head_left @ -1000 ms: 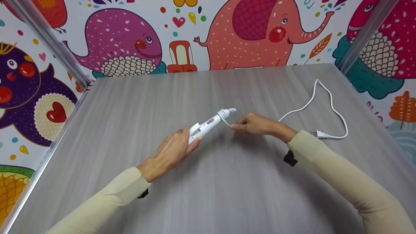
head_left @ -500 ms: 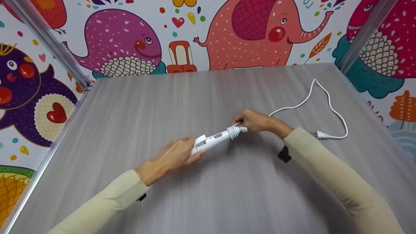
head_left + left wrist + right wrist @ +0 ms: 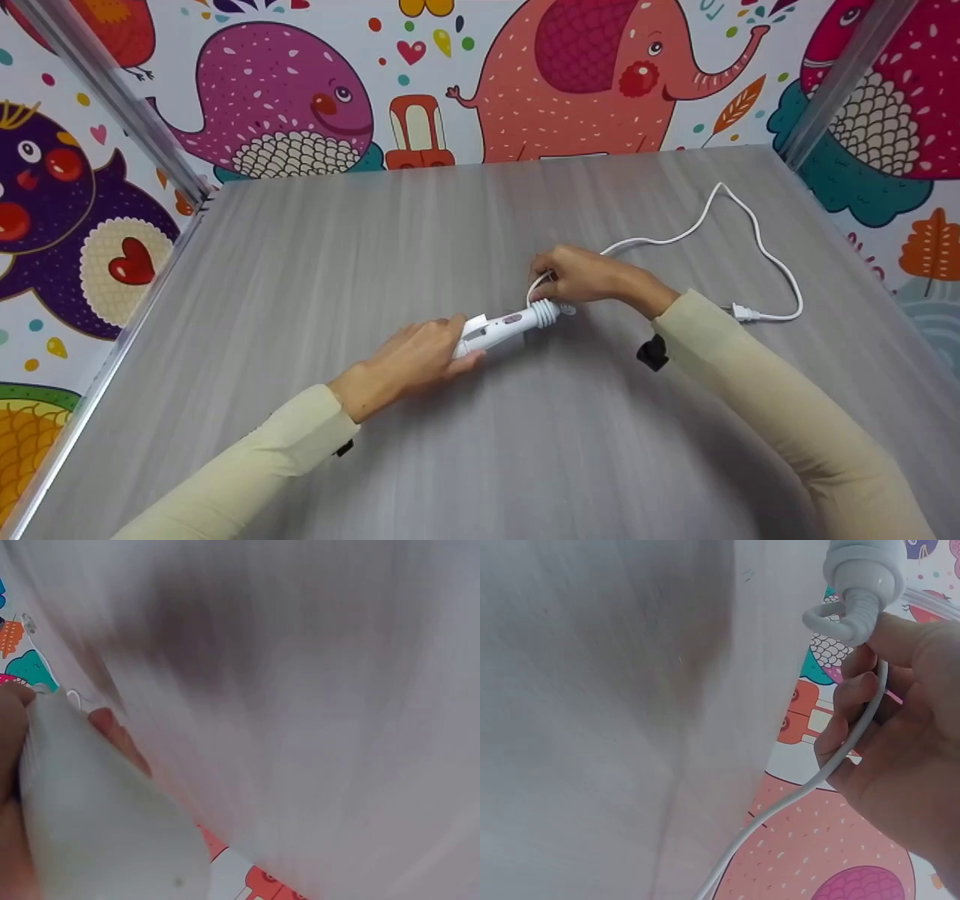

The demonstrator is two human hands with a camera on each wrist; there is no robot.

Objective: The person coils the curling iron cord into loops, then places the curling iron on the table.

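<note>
My left hand (image 3: 409, 356) grips a white curling iron (image 3: 495, 332) round its left part, hiding that end. The handle, with a small dark button panel, points right and slightly up. Several coils of its white cord (image 3: 544, 313) are wound round the handle's end. Just above that end, my right hand (image 3: 574, 274) holds the cord between thumb and curled fingers. In the right wrist view the cord (image 3: 780, 802) runs through the fingers below the handle's end (image 3: 862, 577). The left wrist view shows a broad white part of the iron (image 3: 105, 802) close up.
The cord's loose length (image 3: 705, 214) lies in a bend on the grey table (image 3: 337, 247), to the right. It ends at a white plug (image 3: 742, 312) beside the right sleeve (image 3: 705, 330). Walls with cartoon animals (image 3: 585, 112) and metal posts (image 3: 847, 82) enclose the table.
My right hand carried the cord up and over the handle's end, then leftward. The iron tilted flatter and shifted slightly right and down with my left hand. The loose cord was pulled leftward.
</note>
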